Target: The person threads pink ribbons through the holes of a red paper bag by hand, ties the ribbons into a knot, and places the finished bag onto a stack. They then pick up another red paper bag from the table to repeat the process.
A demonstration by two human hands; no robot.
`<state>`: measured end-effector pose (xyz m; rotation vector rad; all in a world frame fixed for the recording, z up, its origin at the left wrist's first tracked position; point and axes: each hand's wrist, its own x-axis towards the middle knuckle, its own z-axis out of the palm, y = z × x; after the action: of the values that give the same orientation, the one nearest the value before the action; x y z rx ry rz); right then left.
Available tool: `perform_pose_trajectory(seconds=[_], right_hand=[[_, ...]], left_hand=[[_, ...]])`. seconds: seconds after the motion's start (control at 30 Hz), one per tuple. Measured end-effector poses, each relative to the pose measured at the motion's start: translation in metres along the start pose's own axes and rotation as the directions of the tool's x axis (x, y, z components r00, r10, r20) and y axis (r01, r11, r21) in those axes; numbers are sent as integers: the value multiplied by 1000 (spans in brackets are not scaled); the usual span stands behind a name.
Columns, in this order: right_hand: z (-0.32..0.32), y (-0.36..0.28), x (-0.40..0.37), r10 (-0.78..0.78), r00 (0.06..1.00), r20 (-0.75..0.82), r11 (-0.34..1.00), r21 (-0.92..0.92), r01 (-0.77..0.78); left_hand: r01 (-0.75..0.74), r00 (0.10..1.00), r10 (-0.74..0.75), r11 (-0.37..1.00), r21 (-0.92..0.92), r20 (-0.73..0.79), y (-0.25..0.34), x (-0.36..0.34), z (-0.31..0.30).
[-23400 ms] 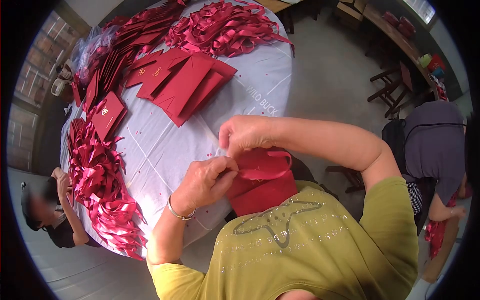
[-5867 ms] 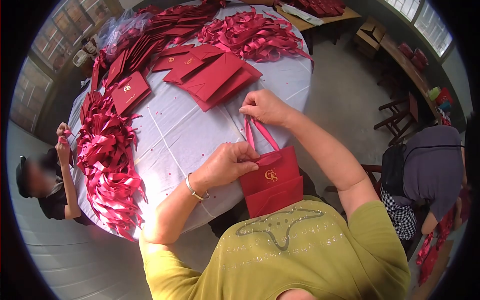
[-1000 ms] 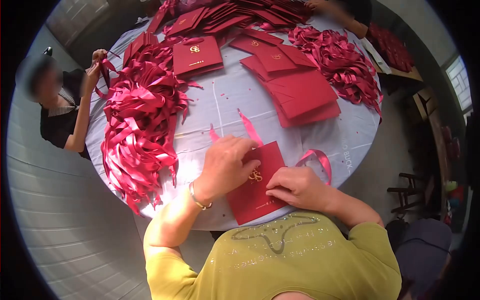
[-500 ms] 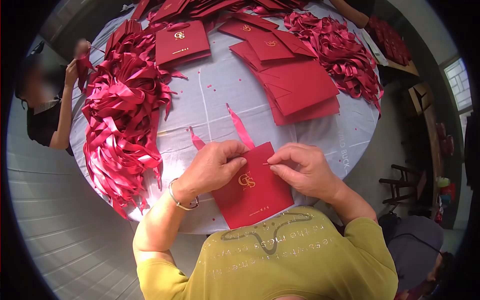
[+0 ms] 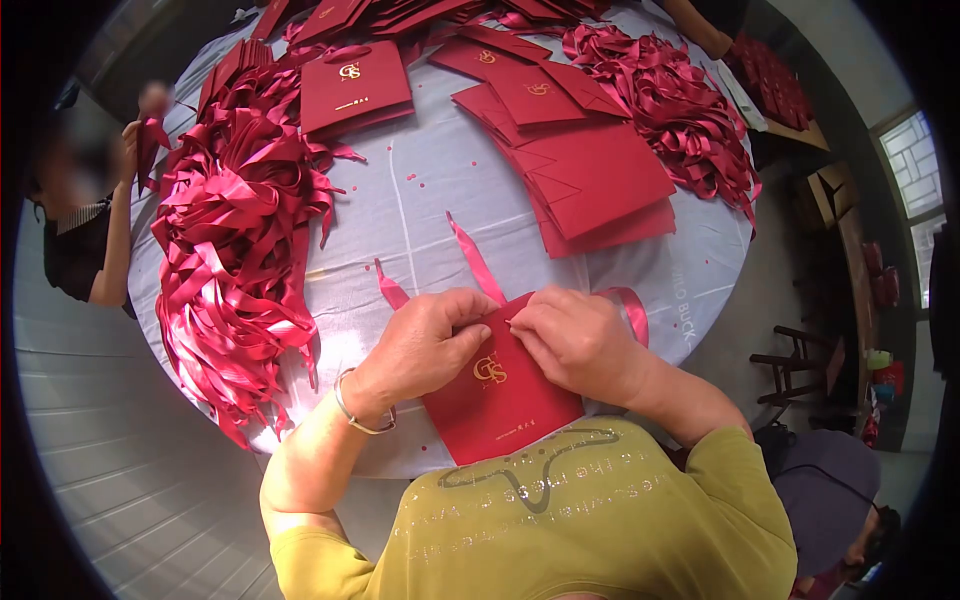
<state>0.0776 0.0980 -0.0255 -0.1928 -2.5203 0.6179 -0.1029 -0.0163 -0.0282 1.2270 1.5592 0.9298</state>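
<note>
A red paper bag point(image 5: 520, 400) with a gold logo lies flat in front of me at the table's near edge. My left hand point(image 5: 435, 335) is closed on its upper left part, thumb on the front face. My right hand point(image 5: 580, 340) pinches at the bag's top right, its fingertips together on a small light tip. From behind that hand a pink ribbon point(image 5: 634, 312) curves out in a loop. Two ribbon ends, a longer one point(image 5: 472, 255) and a shorter one point(image 5: 390, 287), stick out beyond the bag's top edge.
Heaped ribbons point(image 5: 235, 230) cover the table's left side, with another heap point(image 5: 670, 105) at far right. Stacked red bags point(image 5: 590, 180) lie ahead right; a finished-looking bag point(image 5: 355, 90) stands ahead left. A person point(image 5: 90, 220) works at left. A wooden stool point(image 5: 800, 360) stands at right.
My right hand has moved left and in over the bag's top. A ribbon loop now shows to its right. My left hand stays on the bag.
</note>
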Motion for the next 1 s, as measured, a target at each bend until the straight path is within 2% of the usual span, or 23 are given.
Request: perform_pose_trajectory(seconds=[0.07,0.1,0.17,0.27,0.3,0.33,0.4,0.43,0.47,0.53,0.57,0.63,0.67,0.7,0.73,0.77,0.8,0.83,0.9,0.97,1.0], right_hand=[[2,-6,0,-13,998,57,982,-186,24],[2,-10,3,-15,998,57,984,-178,25],[5,-20,7,-52,995,91,944,-321,78],[10,-14,10,45,998,40,992,-116,-40],[11,-13,10,112,994,5,993,23,-112],[5,-12,11,110,994,0,994,20,-110],[-8,-12,14,282,954,104,944,145,-295],[-8,-10,17,209,978,2,967,149,-207],[-10,-10,18,207,978,-8,968,145,-204],[-18,-9,21,244,966,81,928,271,-257],[-23,-8,23,238,969,69,930,270,-248],[-36,-5,30,147,948,281,954,213,-211],[-42,-5,35,100,941,324,963,208,-174],[-49,-8,41,95,946,310,965,204,-164],[-56,-13,48,224,877,425,902,251,-352],[-61,-15,54,326,773,544,803,272,-531],[-62,-14,59,320,763,561,782,298,-547],[-63,-11,64,315,769,556,788,298,-539],[-60,-6,74,208,643,737,878,150,-455],[-53,-1,87,168,518,839,874,117,-473],[-48,6,90,114,496,861,868,157,-472]], left_hand=[[16,1000,-15,998,54,-8,7,-2,1],[23,1000,-22,998,56,-12,6,-3,2],[-2,999,4,998,60,-32,0,-3,2],[-38,998,39,998,44,-43,-1,-7,1],[-47,998,49,998,39,-47,-1,-8,1],[-52,997,54,998,44,-48,0,-8,1],[-153,985,162,980,124,-62,-1,-11,4],[-161,984,169,979,127,-58,1,-12,6],[-194,977,205,969,156,-59,3,-13,6],[-260,958,280,940,221,-67,8,-16,7],[-273,951,300,928,253,-75,10,-18,8],[-305,926,357,900,312,-124,17,-20,12],[-316,921,370,891,325,-121,18,-19,14],[-314,891,416,854,415,-181,18,-20,17],[-301,854,463,812,500,-238,18,-20,20],[-291,846,459,824,487,-271,19,-20,23],[-292,842,465,819,494,-274,19,-20,25],[-319,793,536,770,553,-288,19,-20,27],[-356,708,635,699,620,-309,19,-20,31],[-365,700,651,680,636,-294,18,-22,32],[-372,689,667,662,651,-284,18,-23,32]])
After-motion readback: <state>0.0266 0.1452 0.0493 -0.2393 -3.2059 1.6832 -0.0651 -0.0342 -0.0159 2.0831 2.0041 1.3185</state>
